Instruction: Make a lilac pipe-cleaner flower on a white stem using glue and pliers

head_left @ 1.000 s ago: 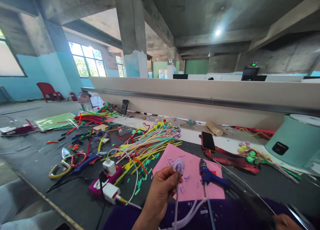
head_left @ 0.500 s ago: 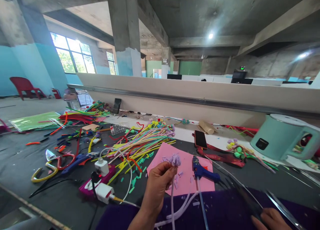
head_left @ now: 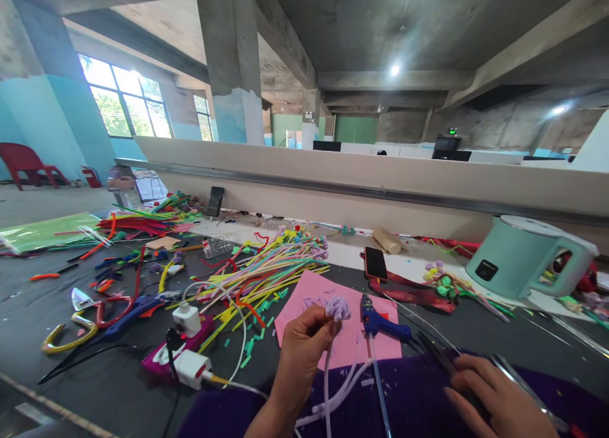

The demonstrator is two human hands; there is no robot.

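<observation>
My left hand (head_left: 304, 340) pinches a small lilac flower (head_left: 338, 308) just under its curled head. Its pale lilac stem (head_left: 327, 387) hangs down over the purple cloth (head_left: 409, 393). My right hand (head_left: 499, 393) is low at the right, its thumb and fingers around a dark pointed tool (head_left: 440, 355) whose exact kind I cannot make out. A bright metal tool (head_left: 518, 382) lies partly behind that hand. Between the hands rests a blue glue gun (head_left: 387, 327) on pink paper (head_left: 309, 292) with lilac scraps, its clear glue stick (head_left: 379, 387) pointing toward me.
Pipe cleaners (head_left: 266, 267) lie heaped behind the paper. At left are scissors (head_left: 80, 317), blue pliers (head_left: 130, 314) and a power strip with chargers (head_left: 190, 365). A phone (head_left: 375, 264), finished flowers (head_left: 442, 283) and a green kettle (head_left: 518, 254) stand at right, before a partition (head_left: 309, 162).
My right hand has moved up and left, further into view along the dark tool. The left hand still holds the flower. The whole view has shifted slightly.
</observation>
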